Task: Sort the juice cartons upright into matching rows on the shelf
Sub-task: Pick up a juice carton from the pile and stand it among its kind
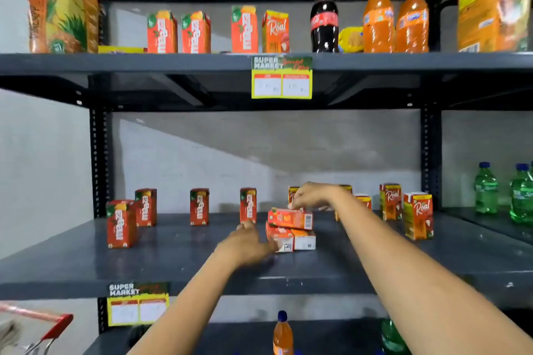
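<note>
Juice cartons [290, 229] lie stacked mid-shelf [173, 256]; right hand [313, 195] grips the top one (lying flat), left hand [248, 242] touches the lower, grip unclear.

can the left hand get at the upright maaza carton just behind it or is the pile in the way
Probably yes. The left hand sits just in front of that upright Maaza carton, with open shelf between them; the pile of lying cartons is off to its right.

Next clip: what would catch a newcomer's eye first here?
Probably the small pile of cartons lying flat mid-shelf, with the right hand on the top one and the left hand at the bottom-left one. Around it, red cartons stand upright to the left and yellow-edged cartons to the right.
</note>
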A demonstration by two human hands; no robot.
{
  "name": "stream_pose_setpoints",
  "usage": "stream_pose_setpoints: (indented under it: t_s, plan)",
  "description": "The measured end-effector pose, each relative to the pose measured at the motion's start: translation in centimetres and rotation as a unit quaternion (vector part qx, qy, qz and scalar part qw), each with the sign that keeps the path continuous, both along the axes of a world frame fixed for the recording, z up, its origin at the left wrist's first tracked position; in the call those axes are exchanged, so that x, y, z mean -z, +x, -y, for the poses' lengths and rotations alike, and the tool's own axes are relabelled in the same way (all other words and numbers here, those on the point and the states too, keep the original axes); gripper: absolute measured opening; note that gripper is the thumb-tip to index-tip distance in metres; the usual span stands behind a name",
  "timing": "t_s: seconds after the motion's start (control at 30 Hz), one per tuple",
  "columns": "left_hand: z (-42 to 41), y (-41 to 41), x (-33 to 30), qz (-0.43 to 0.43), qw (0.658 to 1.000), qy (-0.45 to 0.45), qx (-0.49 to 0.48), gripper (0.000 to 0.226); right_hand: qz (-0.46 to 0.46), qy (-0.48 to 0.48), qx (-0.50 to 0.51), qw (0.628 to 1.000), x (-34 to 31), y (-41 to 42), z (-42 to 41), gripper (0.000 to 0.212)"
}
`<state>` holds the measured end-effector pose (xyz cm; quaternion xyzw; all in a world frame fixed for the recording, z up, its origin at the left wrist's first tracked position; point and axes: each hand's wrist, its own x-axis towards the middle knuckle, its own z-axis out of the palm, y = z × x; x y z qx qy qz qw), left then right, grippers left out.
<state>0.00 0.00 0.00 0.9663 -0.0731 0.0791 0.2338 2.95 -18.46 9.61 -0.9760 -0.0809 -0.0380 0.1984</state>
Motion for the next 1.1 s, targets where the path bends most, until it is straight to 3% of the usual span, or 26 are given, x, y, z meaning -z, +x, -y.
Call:
stream_pose_setpoints:
  t_s: [0.1,0.2,0.33,0.43,0.53,0.63,0.77,0.87,1.0,1.1]
  plan:
    - [0.9,-0.9,1.3,-0.054,0.997,0.050,0.006,0.113,-0.106,-0.084,0.022,0.991,0.5,0.3,-0.9,0.054]
    - [1.2,-1.8,2.4,0.001,0.994,0.106,-0.011,0.106,-0.105,-0.090,0.028,0.990,0.9,0.8,-1.4,0.045]
    - [0.9,-2.1,2.9,0.028,0.988,0.154,0.006,0.120,-0.178,0.029,0.058,0.982,0.1,2.0,-0.5,0.043]
    - [0.9,-2.2,2.8,0.030,0.987,0.161,0.001,0.124,-0.217,0.018,0.051,0.975,0.4,2.5,-1.0,0.036]
    - [1.0,-2.3,2.8,0.033,0.985,0.170,-0.006,0.118,-0.209,0.063,0.036,0.975,1.2,2.0,-1.5,0.016]
    - [0.9,-2.1,2.9,0.032,0.985,0.171,-0.004,0.119,-0.150,0.210,0.008,0.966,2.6,1.2,-1.5,0.024]
    - [1.0,-2.2,3.0,0.031,0.984,0.173,-0.001,0.117,-0.089,0.500,-0.042,0.860,4.2,-0.3,-1.5,0.041]
    - [1.0,-2.3,3.0,0.038,0.986,0.165,0.000,0.115,-0.084,0.608,-0.089,0.784,5.0,-1.5,-1.8,0.037]
    - [1.0,-2.3,3.1,0.046,0.986,0.160,0.005,0.109,-0.165,0.747,-0.141,0.629,6.5,-2.3,-2.0,0.055]
    - [0.9,-2.3,3.2,0.050,0.986,0.161,0.005,0.107,-0.177,0.774,-0.162,0.586,7.5,-2.7,-2.2,0.053]
